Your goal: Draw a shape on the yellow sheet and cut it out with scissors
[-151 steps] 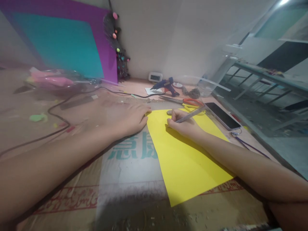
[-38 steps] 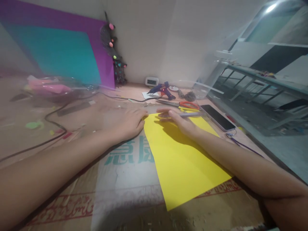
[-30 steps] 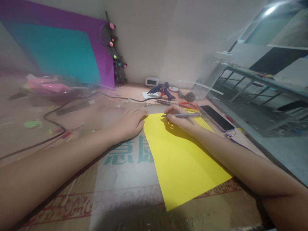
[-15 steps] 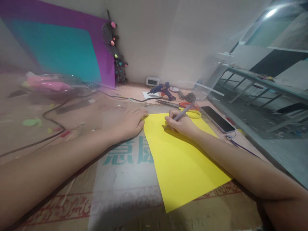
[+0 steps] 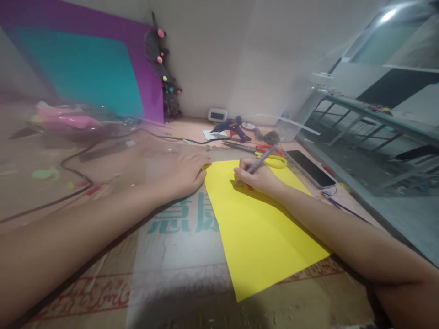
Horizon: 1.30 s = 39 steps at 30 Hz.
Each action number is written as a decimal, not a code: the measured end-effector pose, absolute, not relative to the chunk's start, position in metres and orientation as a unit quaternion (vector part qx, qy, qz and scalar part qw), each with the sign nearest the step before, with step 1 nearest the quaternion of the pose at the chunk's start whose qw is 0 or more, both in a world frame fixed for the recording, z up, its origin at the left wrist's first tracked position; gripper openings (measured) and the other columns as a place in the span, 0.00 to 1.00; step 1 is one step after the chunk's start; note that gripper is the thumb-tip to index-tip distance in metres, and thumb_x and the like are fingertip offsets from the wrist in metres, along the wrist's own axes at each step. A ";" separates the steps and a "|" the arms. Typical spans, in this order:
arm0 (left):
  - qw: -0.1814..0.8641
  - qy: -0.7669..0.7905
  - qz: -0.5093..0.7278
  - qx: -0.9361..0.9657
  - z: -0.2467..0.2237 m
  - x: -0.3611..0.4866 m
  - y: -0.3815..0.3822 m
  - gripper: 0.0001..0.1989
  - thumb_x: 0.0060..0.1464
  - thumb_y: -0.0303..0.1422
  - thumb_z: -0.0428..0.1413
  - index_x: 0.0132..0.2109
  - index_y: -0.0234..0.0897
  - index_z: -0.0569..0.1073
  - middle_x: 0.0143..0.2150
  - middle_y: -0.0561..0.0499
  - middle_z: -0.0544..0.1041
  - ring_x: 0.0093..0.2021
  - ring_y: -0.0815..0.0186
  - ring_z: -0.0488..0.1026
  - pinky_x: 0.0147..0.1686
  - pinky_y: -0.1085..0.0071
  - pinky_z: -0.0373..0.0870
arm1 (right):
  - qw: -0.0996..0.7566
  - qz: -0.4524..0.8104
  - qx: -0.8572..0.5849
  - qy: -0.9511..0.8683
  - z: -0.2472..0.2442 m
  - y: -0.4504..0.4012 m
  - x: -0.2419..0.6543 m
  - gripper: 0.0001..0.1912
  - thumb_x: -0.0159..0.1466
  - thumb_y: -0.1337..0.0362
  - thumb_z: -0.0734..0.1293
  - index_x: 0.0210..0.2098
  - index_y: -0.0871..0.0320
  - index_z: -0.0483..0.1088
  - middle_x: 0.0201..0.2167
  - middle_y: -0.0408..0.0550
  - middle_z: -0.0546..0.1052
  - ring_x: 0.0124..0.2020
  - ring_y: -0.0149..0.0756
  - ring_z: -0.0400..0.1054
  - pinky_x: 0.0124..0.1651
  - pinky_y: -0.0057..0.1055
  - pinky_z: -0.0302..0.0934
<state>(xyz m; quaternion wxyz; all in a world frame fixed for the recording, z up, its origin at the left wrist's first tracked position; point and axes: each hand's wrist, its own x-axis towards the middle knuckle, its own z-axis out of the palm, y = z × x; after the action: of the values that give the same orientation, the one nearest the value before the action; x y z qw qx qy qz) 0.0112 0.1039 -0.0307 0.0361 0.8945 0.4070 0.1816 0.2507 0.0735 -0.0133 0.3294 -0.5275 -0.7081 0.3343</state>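
Observation:
A yellow sheet of paper (image 5: 267, 242) lies at a slant on the table. My right hand (image 5: 255, 176) is closed round a slim grey pen (image 5: 262, 160), its tip down on the upper part of the sheet. My left hand (image 5: 188, 173) rests flat, palm down, with its fingertips at the sheet's upper left corner. Just beyond my right hand lie scissors (image 5: 274, 161) with yellow and red handles, near the sheet's top edge.
Behind stand a blue glue gun (image 5: 233, 128) and a small white clock (image 5: 217, 114). A phone (image 5: 310, 169) lies at the right. A black cable (image 5: 73, 169) and pink wrapped material (image 5: 68, 119) are at the left, before a purple and teal board (image 5: 92, 73).
The pen tip and my right hand have shifted very slightly left and down on the sheet. My left hand has stayed in place.

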 end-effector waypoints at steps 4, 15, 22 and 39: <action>0.039 0.409 0.178 0.894 -0.030 0.012 0.104 0.22 0.62 0.33 0.44 0.58 0.33 0.71 0.62 0.43 0.72 0.64 0.54 0.65 0.66 0.52 0.58 | 0.348 0.329 -0.526 -0.703 -0.011 0.074 0.249 0.16 0.61 0.57 0.65 0.22 0.53 0.57 0.10 0.34 0.64 0.13 0.26 0.54 0.21 0.27 0.49; 0.040 0.403 0.188 0.895 -0.033 0.010 0.105 0.22 0.62 0.33 0.44 0.58 0.34 0.71 0.62 0.43 0.72 0.64 0.54 0.65 0.66 0.51 0.58 | 0.350 0.303 -0.553 -0.693 -0.009 0.073 0.247 0.16 0.60 0.57 0.65 0.21 0.53 0.56 0.11 0.36 0.64 0.14 0.27 0.56 0.22 0.27 0.50; 0.040 0.406 0.184 0.894 -0.031 0.011 0.105 0.21 0.61 0.33 0.44 0.58 0.34 0.71 0.62 0.43 0.73 0.64 0.53 0.65 0.65 0.50 0.59 | 0.354 0.315 -0.546 -0.691 -0.008 0.073 0.247 0.16 0.61 0.58 0.65 0.22 0.53 0.56 0.10 0.36 0.63 0.13 0.26 0.54 0.20 0.27 0.50; 0.043 0.404 0.182 0.895 -0.030 0.011 0.104 0.21 0.62 0.33 0.45 0.57 0.34 0.71 0.61 0.42 0.73 0.63 0.53 0.66 0.65 0.50 0.60 | 0.369 0.282 -0.559 -0.688 -0.009 0.075 0.247 0.18 0.64 0.56 0.64 0.22 0.54 0.56 0.12 0.36 0.63 0.16 0.27 0.56 0.24 0.28 0.52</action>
<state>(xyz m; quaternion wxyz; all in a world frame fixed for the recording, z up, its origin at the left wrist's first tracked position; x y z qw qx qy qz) 0.0108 0.1043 -0.0296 0.0434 0.8955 0.4041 0.1816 0.2469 0.0754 -0.0094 0.3685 -0.5585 -0.6877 0.2817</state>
